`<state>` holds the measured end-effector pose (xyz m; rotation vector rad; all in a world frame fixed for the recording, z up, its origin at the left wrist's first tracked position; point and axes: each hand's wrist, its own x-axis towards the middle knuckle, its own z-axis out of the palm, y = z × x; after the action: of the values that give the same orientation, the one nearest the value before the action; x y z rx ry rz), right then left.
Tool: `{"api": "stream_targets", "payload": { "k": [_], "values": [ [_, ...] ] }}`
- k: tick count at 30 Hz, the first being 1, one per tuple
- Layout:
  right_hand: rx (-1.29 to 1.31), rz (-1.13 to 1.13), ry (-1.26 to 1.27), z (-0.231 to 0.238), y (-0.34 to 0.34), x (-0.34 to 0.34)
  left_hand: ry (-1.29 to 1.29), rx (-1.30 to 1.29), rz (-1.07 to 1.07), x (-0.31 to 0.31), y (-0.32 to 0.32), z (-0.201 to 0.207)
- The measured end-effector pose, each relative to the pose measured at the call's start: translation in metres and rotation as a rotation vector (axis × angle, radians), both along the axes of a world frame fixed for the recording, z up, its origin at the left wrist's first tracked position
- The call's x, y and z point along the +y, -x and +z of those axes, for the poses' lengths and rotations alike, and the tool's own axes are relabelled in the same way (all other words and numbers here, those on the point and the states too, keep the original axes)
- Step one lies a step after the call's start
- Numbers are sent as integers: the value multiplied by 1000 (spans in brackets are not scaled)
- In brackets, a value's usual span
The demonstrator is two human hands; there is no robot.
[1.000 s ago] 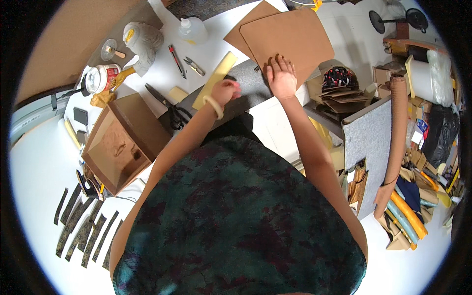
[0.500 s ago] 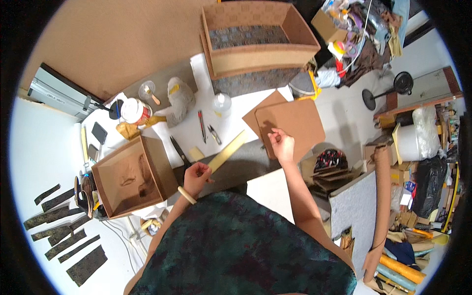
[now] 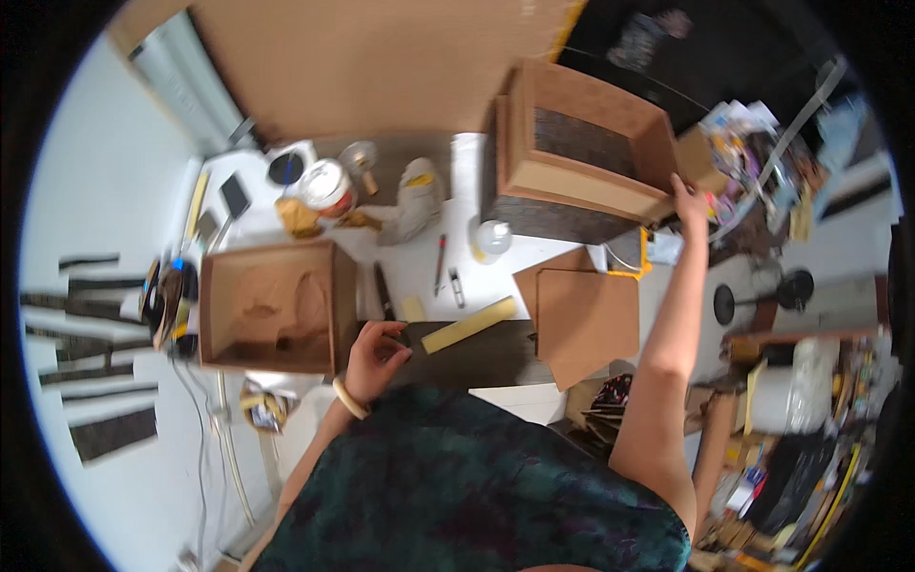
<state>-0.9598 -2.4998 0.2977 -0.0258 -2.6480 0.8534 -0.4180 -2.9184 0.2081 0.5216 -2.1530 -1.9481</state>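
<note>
At the back right, my right hand (image 3: pixel 690 204) reaches out and grips the near right corner of a brown open box (image 3: pixel 591 186). Beneath that box is a second one with dark patterned sides (image 3: pixel 562 217). My left hand (image 3: pixel 377 358) hovers at the front edge of the table, its fingers loosely curled and the thumb apart from them. I make out nothing held in it. A pale yellow strip (image 3: pixel 469 324) lies just to its right, and dark-handled scissors or a knife (image 3: pixel 383 291) just beyond it.
Left of my left hand stands another brown box (image 3: pixel 272 310). Brown boards (image 3: pixel 588 319) overlap at the table's right. A clear bottle (image 3: pixel 492 240), a red pen-like tool (image 3: pixel 440 265), small snips (image 3: pixel 457 288), a grey bird-shaped object (image 3: pixel 416 205) and a white tub (image 3: pixel 326 185) stand or lie farther back.
My right hand has moved from above the brown boards to the far box's corner and taken hold of it. My left hand stays near the yellow strip's end. The view has shifted.
</note>
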Motion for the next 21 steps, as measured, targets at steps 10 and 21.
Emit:
{"api": "stream_targets", "payload": {
  "k": [10,21],
  "values": [
    [851,180,-315,30,-111,-104,70,-71,257,-19,-32,14],
    [85,546,423,-108,-258,-234,148,-66,258,-43,-45,28]
  ]
}}
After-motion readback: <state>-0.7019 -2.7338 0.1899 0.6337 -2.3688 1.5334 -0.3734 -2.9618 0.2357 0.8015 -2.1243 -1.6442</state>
